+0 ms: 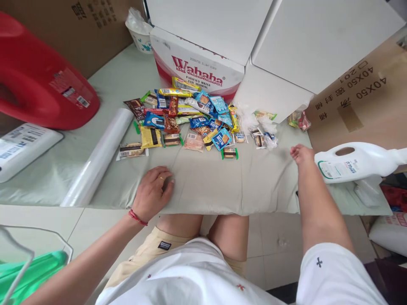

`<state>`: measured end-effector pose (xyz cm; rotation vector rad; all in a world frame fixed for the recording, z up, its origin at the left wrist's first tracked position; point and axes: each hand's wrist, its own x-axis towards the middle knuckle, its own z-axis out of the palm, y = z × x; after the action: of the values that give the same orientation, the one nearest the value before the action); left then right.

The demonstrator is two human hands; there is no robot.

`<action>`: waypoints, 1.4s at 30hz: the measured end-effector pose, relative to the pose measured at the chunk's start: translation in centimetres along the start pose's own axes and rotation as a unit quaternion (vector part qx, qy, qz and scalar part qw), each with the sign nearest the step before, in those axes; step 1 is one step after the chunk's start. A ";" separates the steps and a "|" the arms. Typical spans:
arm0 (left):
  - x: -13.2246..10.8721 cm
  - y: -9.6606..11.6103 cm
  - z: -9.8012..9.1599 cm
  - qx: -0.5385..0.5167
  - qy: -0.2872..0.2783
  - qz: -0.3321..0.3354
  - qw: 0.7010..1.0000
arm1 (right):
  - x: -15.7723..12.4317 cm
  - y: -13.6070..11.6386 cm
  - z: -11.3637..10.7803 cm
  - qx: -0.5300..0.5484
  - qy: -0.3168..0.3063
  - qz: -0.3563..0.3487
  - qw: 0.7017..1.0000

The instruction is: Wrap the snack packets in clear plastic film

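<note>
My left hand (154, 191) rests palm down on the pale green cloth (206, 178) near its front edge, fingers loosely curled, holding nothing. My right hand (300, 153) lies further right on the cloth with its fingers bunched together; I cannot see anything in it. It is close to a white jug (352, 163) lying on its side. Between and beyond the hands lies a heap of small snack packets (190, 118), several in blue, yellow and brown wrappers. A few clear crumpled wrappers (254, 123) sit at the heap's right side.
A roll of clear plastic film (98, 159) lies left of the snacks. A red container (38, 76) and a white flat box (22, 148) are at far left. A Wahaha carton (193, 67), white boxes (305, 38) and brown cardboard (359, 93) stand behind. A paper cup (140, 36) sits at the back.
</note>
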<state>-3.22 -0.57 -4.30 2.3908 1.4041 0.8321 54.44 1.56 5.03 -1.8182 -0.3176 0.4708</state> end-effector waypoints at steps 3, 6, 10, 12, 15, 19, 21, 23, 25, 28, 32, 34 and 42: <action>0.1 0.2 0.1 -0.011 0.000 -0.012 1.000 | -3.7 4.9 0.0 -0.089 -0.036 -0.026 0.995; 0.4 0.3 0.1 -0.028 0.007 -0.014 0.999 | -7.6 7.5 -1.7 -0.165 -0.089 -0.089 0.978; 0.3 0.5 0.0 -0.082 0.019 -0.014 0.996 | -12.2 10.0 -4.8 -0.262 -0.177 -0.197 0.928; -0.2 0.9 -0.3 -0.104 0.017 -0.042 0.993 | -13.9 11.9 -6.0 -0.338 -0.212 -0.296 0.868; -0.9 1.3 -1.2 -0.097 0.055 -0.154 0.982 | -15.6 14.9 -7.0 -0.411 -0.183 -0.402 0.797; 0.5 -0.5 -4.0 -0.035 0.193 -0.253 0.947 | -16.1 16.8 -7.2 -0.411 -0.128 -0.465 0.774; 1.9 -2.5 -6.0 0.024 0.255 -0.275 0.927 | -16.2 16.8 -7.1 -0.395 -0.112 -0.486 0.771; 3.5 -4.7 -7.7 0.078 0.260 -0.303 0.913 | -16.2 16.6 -7.0 -0.389 -0.101 -0.501 0.767; 4.9 -6.7 -8.9 0.094 0.173 -0.351 0.915 | -16.2 16.6 -6.9 -0.388 -0.094 -0.507 0.764; 5.9 -8.4 -9.8 0.089 -0.007 -0.394 0.915 | -16.0 16.6 -6.8 -0.389 -0.090 -0.508 0.763; 4.3 -7.9 -11.6 0.008 -0.066 -0.416 0.907 | -16.4 15.4 -7.2 -0.379 -0.099 -0.498 0.774; 2.3 -6.7 -12.7 -0.139 -0.027 -0.434 0.890 | -18.0 14.1 -7.1 -0.356 -0.064 -0.489 0.794; -2.9 1.8 -10.9 -0.691 -0.036 -0.369 0.620 | -32.1 8.7 1.9 -0.041 -0.257 -0.186 0.948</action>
<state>-9.34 -4.78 4.34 0.5553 0.8674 0.9455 25.07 -13.62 1.27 -1.6389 -1.0313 0.6643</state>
